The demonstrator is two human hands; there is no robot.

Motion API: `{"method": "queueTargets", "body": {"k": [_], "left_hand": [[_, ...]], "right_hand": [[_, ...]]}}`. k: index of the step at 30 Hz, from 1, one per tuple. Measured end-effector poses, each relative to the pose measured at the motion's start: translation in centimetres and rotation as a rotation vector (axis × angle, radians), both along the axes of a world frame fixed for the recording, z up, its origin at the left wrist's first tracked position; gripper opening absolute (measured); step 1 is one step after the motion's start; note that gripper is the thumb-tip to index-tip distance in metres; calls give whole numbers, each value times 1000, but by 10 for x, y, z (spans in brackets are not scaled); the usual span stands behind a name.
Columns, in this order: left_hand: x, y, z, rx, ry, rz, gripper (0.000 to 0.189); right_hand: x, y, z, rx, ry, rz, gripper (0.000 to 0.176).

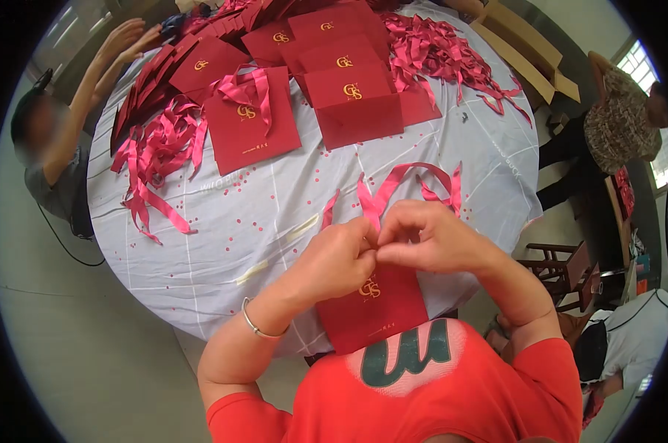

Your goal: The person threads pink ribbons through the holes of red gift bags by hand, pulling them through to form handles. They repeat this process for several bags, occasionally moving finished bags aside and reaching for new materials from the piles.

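Note:
A red gift bag with a gold logo lies flat at the near table edge, against my shirt. Over its top edge my left hand, with a bracelet on the wrist, is closed with thumb and fingers pinched. My right hand is pinched too, its fingertips meeting those of the left. A pink ribbon runs out from between the fingers and loops above the bag. The exact part gripped is hidden by the fingers. Another red bag with ribbon on it lies further off.
Red bags are stacked at the back of the round table, whose pale cloth is dotted with small red discs. Loose ribbons lie in a left heap and a right heap. Other people, a cardboard box and a chair surround it.

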State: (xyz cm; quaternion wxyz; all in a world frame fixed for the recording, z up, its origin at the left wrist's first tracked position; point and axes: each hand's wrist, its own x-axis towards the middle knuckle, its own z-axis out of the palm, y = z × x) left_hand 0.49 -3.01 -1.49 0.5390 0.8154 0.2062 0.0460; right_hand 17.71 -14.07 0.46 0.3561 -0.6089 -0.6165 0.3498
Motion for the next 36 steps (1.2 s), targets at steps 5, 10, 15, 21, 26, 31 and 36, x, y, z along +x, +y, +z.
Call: {"method": "queueTargets", "body": {"k": [5, 10, 15, 21, 26, 31, 36], "left_hand": [[-3, -12, -2, 216, -169, 61, 11], [-4, -28, -4, 524, -219, 128, 14], [-6, -40, -4, 622, -244, 162, 17], [-8, -41, -5, 575, -264, 202, 18], [-7, -34, -8, 461, -165, 190, 17], [-5, -38, -12, 370, -256, 180, 14], [-2, -37, -18, 405, -172, 173, 17]], "right_hand": [[6, 16, 13, -170, -93, 12, 14], [31, 47, -5, -420, 58, 252, 19], [31, 68, -2, -764, 95, 418, 17], [31, 63, -8, -796, 317, 339, 22], [26, 50, -21, -726, 496, 182, 22], [34, 54, -32, -442, 551, -62, 18], [29, 82, -39, -138, 305, -266, 10]]}}
